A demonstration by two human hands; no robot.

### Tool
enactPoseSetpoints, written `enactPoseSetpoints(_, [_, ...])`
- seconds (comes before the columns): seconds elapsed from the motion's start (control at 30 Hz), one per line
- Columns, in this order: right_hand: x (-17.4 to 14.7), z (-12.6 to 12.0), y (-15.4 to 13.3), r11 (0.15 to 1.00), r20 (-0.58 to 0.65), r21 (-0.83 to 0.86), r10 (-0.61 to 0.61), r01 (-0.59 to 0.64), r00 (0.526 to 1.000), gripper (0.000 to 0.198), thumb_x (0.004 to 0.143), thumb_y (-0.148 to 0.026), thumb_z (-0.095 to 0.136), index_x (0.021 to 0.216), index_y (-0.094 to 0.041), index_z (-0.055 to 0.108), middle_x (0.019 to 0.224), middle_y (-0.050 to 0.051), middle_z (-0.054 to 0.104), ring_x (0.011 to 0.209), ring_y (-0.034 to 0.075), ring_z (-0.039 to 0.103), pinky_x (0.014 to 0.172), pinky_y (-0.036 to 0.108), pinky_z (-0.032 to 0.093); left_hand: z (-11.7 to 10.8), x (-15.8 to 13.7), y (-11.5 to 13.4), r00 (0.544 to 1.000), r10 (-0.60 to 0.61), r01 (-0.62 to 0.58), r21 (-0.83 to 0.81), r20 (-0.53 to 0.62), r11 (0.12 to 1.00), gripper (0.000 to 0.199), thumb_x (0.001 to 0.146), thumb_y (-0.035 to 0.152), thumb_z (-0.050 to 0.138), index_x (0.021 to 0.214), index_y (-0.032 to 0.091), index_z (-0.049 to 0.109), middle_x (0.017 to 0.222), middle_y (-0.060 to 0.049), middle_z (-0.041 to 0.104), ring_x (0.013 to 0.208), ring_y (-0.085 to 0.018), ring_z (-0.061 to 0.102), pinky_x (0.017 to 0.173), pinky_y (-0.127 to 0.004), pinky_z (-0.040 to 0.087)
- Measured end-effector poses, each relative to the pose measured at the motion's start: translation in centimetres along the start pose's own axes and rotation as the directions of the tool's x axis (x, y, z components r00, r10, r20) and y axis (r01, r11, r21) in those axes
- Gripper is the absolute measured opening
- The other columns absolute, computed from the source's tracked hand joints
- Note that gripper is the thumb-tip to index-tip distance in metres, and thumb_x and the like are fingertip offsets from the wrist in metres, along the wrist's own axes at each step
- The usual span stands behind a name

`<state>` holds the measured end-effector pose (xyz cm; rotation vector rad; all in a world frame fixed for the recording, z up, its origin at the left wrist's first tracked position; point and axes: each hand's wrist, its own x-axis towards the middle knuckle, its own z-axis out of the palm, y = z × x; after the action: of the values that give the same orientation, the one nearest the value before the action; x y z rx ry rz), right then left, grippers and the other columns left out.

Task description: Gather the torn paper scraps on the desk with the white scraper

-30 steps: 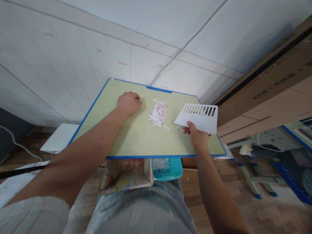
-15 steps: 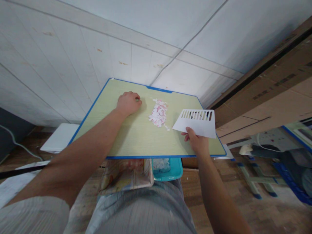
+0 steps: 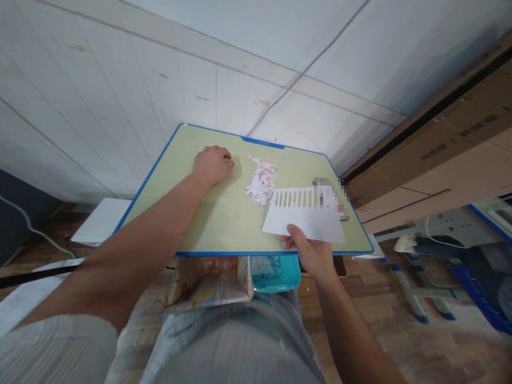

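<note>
Right hand (image 3: 312, 250) is pinching a sheet (image 3: 316, 221) by its near edge, apparently keeping its slotted side free, near scraps (image 3: 262, 181) lying on the counter (image 3: 232, 229), while left hand (image 3: 213, 164) is resting curled, contents unclear.

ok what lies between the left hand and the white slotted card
A pile of white and pink scraps lies on the tabletop between the left hand and the slotted card, seen in the head view.
</note>
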<state>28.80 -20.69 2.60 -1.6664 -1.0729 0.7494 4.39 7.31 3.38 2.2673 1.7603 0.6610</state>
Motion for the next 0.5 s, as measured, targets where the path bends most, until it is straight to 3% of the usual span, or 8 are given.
enactPoseSetpoints(0.17, [-1.4,1.4,-1.2,0.999,0.144,0.037,0.019,-0.024,0.989,0.051,0.094,-0.071,0.082,0.064,-0.030,0.075,0.066,0.008,0.079,0.068,0.029,0.081,0.080,0.042,0.072,0.0,0.0,0.0,1.000,0.000,0.000,-0.016,-0.002,1.000,0.043,0.100,0.038,0.066,0.132,0.023,0.091,0.147,-0.018,0.083,0.146,-0.045,0.069,0.127,-0.061,0.054])
enactPoseSetpoints(0.37, [-1.5,1.7,-0.9,0.994,0.039,0.089,0.068,-0.071,0.997,0.060,0.086,-0.087,0.089,0.071,-0.030,0.077,0.070,0.008,0.081,0.068,0.031,0.080,0.079,0.046,0.073,0.1,-0.1,0.1,1.000,-0.003,0.003,-0.031,0.001,1.000,0.042,0.101,0.038,0.068,0.133,0.023,0.091,0.148,-0.018,0.083,0.147,-0.044,0.070,0.128,-0.058,0.054])
enactPoseSetpoints(0.5, [-1.8,1.7,-0.7,0.996,0.073,0.078,0.031,-0.037,0.997,0.060,0.088,-0.088,0.089,0.070,-0.031,0.076,0.067,0.007,0.080,0.074,0.034,0.084,0.086,0.048,0.074,0.1,-0.1,0.1,1.000,-0.001,0.001,-0.030,-0.006,1.000,0.040,0.103,0.036,0.067,0.132,0.025,0.091,0.148,-0.016,0.083,0.147,-0.043,0.070,0.128,-0.057,0.054])
